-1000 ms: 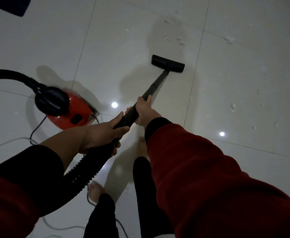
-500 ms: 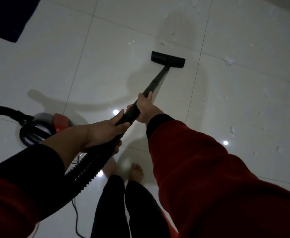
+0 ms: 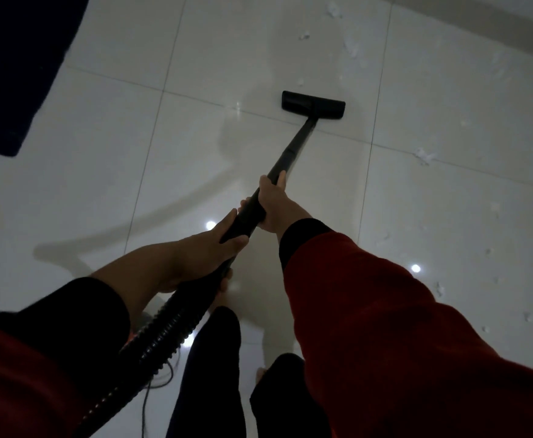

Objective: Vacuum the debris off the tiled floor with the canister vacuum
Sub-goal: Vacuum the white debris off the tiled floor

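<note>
Both my hands grip the black vacuum wand point(image 3: 293, 150). My right hand point(image 3: 274, 203) holds it higher up the tube; my left hand point(image 3: 208, 248) holds the handle end where the ribbed hose point(image 3: 164, 330) joins. The flat black floor nozzle point(image 3: 313, 104) rests on the white tiled floor point(image 3: 107, 159), straddling a grout line. White debris bits lie beyond and right of the nozzle, such as a clump point(image 3: 424, 155) and scraps near the top point(image 3: 350, 47). The canister is hidden behind my left arm; only a faint red edge point(image 3: 131, 336) shows.
A dark blue mat point(image 3: 15, 67) lies at the upper left. A thin power cord point(image 3: 146, 403) trails on the floor by my legs point(image 3: 214, 368). The base of a wall runs along the upper right corner point(image 3: 495, 26).
The view has moved forward and the nozzle has pushed farther across the tiles. The red canister has slipped out of sight behind my left arm. Both hands keep their grip.
</note>
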Demonstrator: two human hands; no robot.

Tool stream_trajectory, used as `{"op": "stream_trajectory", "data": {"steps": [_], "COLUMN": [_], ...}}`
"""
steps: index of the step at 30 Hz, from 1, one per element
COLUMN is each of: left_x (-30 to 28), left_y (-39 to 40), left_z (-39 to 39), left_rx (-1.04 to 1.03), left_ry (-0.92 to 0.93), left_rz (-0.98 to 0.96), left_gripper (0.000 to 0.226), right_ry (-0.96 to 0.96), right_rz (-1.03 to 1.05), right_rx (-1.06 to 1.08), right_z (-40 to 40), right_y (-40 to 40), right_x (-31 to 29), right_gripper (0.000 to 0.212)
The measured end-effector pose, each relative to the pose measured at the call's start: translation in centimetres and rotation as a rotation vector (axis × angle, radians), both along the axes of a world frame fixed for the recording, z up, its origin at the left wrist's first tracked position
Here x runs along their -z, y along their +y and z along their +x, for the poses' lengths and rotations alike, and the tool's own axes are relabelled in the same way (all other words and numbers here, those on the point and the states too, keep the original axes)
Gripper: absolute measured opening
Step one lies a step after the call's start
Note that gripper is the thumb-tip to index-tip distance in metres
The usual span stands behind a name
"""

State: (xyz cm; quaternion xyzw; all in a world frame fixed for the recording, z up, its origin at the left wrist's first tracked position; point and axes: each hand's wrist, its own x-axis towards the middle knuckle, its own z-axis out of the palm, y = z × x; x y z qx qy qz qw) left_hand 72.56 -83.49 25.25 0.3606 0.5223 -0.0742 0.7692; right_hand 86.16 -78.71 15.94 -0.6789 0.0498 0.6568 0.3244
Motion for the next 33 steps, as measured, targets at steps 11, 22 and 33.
{"op": "stream_trajectory", "data": {"steps": [11, 22, 33], "left_x": [2.0, 3.1, 3.9], "left_y": [11.3, 23.6, 34.2], "left_z": [1.2, 6.1, 10.8], "left_rx": [-0.052, -0.145, -0.205], "left_ry": [-0.028, 0.011, 0.013], "left_rz": [-0.031, -0.064, -0.045], "left_gripper": [0.061, 0.058, 0.058], "right_ry": [-0.026, -0.062, -0.095], "right_rz": [0.004, 0.003, 0.009], "right_rx": [-0.025, -0.077, -0.168], "right_z": [1.6, 6.4, 10.8], "right_y": [11.9, 25.0, 36.2], "right_x": [2.3, 3.1, 2.9], "right_gripper": [0.061, 0.062, 0.059]}}
